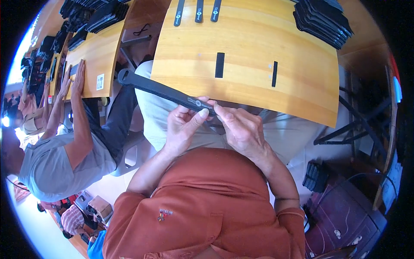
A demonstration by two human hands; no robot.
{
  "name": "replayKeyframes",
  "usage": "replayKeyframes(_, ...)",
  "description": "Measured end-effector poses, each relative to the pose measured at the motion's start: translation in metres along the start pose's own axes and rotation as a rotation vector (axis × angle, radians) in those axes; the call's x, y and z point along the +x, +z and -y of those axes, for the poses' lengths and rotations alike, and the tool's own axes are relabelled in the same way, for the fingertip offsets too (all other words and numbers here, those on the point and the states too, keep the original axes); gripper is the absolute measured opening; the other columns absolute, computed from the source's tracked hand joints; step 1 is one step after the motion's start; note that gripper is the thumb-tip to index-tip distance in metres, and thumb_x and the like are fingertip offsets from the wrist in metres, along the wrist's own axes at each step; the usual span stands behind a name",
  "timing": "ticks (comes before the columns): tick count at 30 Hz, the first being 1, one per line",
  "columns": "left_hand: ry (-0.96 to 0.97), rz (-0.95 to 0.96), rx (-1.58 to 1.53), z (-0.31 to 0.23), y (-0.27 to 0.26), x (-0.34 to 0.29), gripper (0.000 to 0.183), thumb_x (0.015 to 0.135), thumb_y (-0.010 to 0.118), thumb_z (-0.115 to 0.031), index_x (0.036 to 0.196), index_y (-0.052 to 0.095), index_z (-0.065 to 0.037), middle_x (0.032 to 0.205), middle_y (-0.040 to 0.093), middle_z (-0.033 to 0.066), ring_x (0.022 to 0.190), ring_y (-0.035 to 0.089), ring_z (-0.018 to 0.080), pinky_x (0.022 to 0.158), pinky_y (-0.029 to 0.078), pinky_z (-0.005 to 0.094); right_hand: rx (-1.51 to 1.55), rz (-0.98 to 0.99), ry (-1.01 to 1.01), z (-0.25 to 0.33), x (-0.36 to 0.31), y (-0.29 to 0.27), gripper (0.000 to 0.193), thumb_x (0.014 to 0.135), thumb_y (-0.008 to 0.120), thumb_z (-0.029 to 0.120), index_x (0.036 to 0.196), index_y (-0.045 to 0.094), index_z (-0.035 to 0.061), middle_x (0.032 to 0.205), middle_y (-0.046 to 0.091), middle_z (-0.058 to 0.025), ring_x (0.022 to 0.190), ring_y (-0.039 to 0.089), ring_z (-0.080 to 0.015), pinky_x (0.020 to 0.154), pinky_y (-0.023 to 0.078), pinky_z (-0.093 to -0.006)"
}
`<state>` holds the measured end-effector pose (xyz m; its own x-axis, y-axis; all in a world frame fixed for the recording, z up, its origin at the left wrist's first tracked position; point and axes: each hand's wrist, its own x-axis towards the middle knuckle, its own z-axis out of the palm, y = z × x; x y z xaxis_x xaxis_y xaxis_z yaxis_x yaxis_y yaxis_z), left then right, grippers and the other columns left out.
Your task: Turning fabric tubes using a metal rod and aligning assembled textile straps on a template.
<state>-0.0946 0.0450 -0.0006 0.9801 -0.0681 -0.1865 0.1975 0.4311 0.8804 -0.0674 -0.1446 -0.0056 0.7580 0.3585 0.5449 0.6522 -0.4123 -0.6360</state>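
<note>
1. Far L, a co-worker (56, 164) sits next to you; the co-worker's hands (77, 82) lie on the side table (95, 56), not near your stuff.
2. Next, the black strap (157, 88). It's up in the air over your light pants (151, 123), this side of your table (185, 56). Its long way runs on a slant: the round end w/ a hole is up and far out on the L, the other end comes down R, btwn your hands.
3. Your L hand (181, 127) pinches the strap close to the low R end, thumb on top, fingertips under. Most of the strap sticks out past this hand, up and L.
4. Past it, at the table's far side, are three dark straps (199, 13), side by side, apart.
5. A dark patch (220, 65) lies flat on the table, nearer to you.
6. Your R hand (243, 129) has bent fingers, tips right at the strap's low end. Can't tell if they pinch it or just touch. So the strap lies up-L of R hand; L hand has more of it.
7. More R: a thin dark strip (274, 74), then a black stack (321, 23) at the far R corner.
</note>
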Motion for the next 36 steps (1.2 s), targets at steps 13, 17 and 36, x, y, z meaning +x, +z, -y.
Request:
replayKeyframes(13, -0.088, 0.297, 0.687, -0.029, -0.006, -0.011, 0.030, 0.092, 0.073, -0.004, 0.120, 0.066, 0.005, 0.103, 0.073, 0.0123, 0.092, 0.071, 0.0172, 0.081, 0.058, 0.0308, -0.014, 0.531, -0.045, 0.006, 0.008, -0.044, 0.032, 0.080, 0.066, 0.003, 0.111, 0.074, 0.0088, 0.082, 0.067, -0.0044, 0.066, 0.064, -0.0229, 0.053, 0.052, -0.0384)
replayKeyframes(17, -0.167, 0.571, 0.943, -0.047, -0.001, -0.007, 0.033, 0.090, 0.072, -0.004, 0.120, 0.064, 0.005, 0.100, 0.071, 0.0191, 0.089, 0.073, 0.0295, 0.079, 0.057, 0.0382, -0.036, 0.695, -0.163, 0.008, 0.015, -0.051, 0.034, 0.076, 0.067, 0.005, 0.109, 0.075, 0.0091, 0.082, 0.065, -0.0025, 0.065, 0.061, -0.0226, 0.054, 0.052, -0.0390)
replayKeyframes(36, -0.287, 0.601, 0.645, -0.053, -0.007, -0.020, 0.026, 0.092, 0.070, -0.002, 0.116, 0.059, -0.001, 0.100, 0.071, 0.0066, 0.096, 0.066, 0.0144, 0.084, 0.054, 0.0324, 0.446, 0.082, -0.008, -0.001, 0.000, -0.036, 0.010, 0.084, 0.075, 0.003, 0.093, 0.071, 0.0060, 0.074, 0.060, -0.0059, 0.062, 0.062, -0.0203, 0.054, 0.050, -0.0342)
